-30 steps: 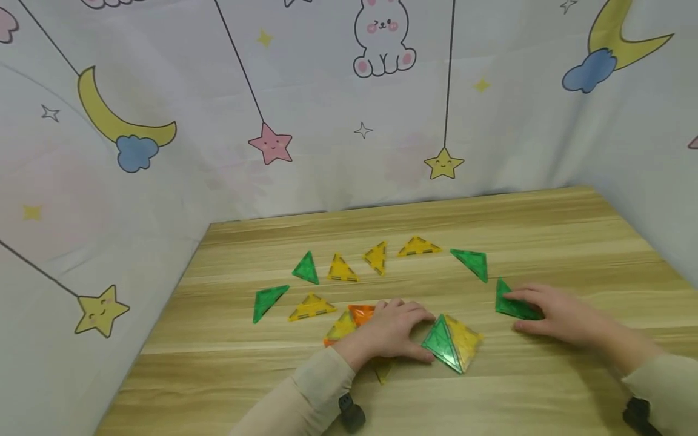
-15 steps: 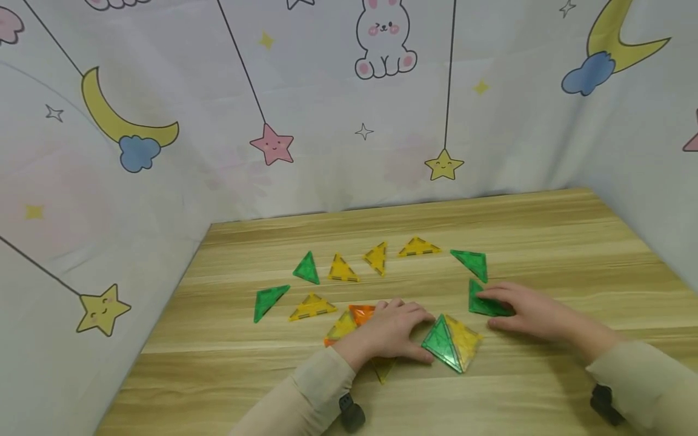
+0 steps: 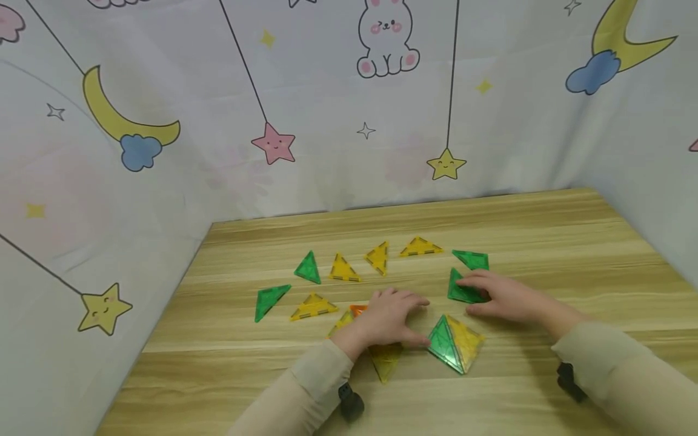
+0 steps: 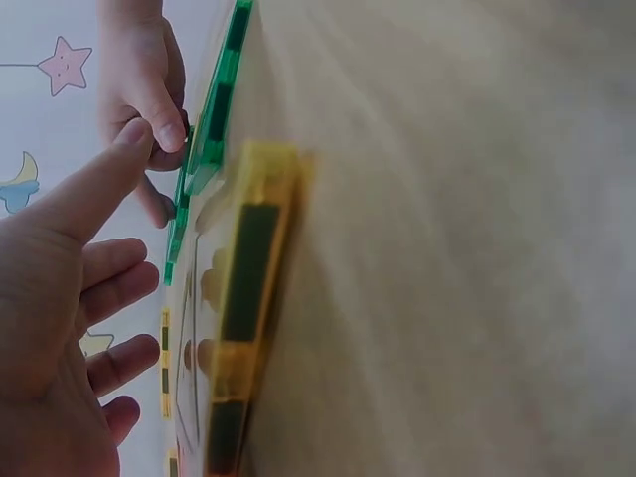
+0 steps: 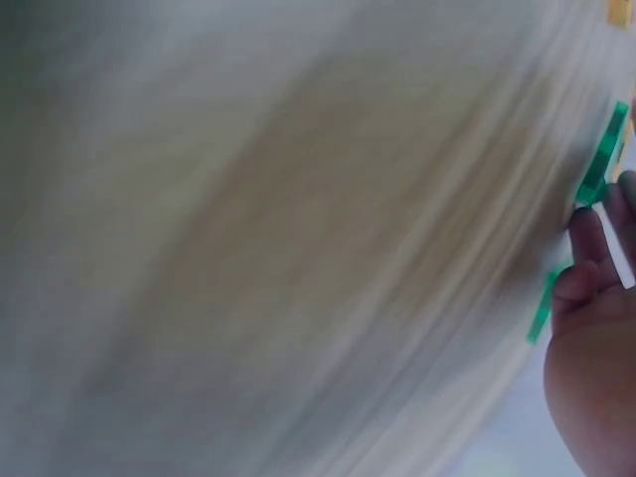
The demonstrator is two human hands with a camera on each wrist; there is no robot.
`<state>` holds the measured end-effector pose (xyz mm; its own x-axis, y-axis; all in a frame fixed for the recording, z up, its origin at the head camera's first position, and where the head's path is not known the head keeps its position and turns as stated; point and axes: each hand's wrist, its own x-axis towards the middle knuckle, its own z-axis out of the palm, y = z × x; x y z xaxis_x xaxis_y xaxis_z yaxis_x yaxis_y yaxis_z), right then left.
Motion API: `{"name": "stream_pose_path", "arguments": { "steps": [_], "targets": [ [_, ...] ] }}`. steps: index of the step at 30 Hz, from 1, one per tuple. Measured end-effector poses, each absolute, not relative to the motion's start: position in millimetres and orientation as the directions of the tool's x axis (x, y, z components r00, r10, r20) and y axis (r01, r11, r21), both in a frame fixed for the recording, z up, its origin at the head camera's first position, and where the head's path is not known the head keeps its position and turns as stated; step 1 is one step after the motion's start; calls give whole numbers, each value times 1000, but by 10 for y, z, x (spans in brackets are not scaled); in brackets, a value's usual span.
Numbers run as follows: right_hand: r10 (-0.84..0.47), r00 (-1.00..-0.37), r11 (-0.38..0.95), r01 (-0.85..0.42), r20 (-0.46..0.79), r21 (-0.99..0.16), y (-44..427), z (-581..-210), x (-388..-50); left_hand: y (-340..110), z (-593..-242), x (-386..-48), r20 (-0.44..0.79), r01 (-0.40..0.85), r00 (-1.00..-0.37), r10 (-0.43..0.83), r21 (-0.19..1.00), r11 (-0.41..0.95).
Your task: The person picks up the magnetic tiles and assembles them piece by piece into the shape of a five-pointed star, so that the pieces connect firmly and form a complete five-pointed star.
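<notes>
In the head view my right hand (image 3: 504, 297) holds a green triangular magnetic tile (image 3: 462, 288) between thumb and fingers, low over the table; part of the tile is hidden under the fingers. My left hand (image 3: 384, 318), fingers spread and relaxed, hovers over a group of yellow and orange tiles and grips nothing. A yellow tile (image 3: 386, 364) shows below that palm. Beside the left thumb, a green triangle (image 3: 444, 346) and a yellow triangle (image 3: 465, 340) lie edge to edge as a square. The left wrist view shows a yellow tile edge (image 4: 253, 268) up close.
Across the wooden table (image 3: 572, 242) lie loose triangles: a green tile (image 3: 473, 259) behind my right hand, a yellow tile (image 3: 420, 247) at the back, and several more green and yellow ones to the left. A printed white curtain (image 3: 327, 91) hangs behind the table.
My right hand has moved left and slightly away from me, bringing the green triangle close to the other green one at the back. The left hand has shifted slightly, uncovering more of the yellow tile.
</notes>
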<state>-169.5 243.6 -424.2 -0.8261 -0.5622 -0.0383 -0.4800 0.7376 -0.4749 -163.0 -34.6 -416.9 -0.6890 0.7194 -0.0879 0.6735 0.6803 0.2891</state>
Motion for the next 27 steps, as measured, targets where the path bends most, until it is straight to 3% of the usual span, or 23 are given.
{"name": "stream_pose_path", "arguments": {
  "steps": [12,18,27],
  "targets": [
    [-602,-797,700,-495,-53,-514,2166,-4202,-1835,-307,-4123,-1884,-117,597,-724,680,389,702],
    [-560,-828,673,-435,-29,-598,2231,-4124,-1895,-223,-4136,-1985,-134,582,-736,664,376,721],
    [-466,-884,797,-434,29,-420,2604,-4088,-2080,-73,-4083,-2079,-115,578,-750,651,364,730]
  ]
}}
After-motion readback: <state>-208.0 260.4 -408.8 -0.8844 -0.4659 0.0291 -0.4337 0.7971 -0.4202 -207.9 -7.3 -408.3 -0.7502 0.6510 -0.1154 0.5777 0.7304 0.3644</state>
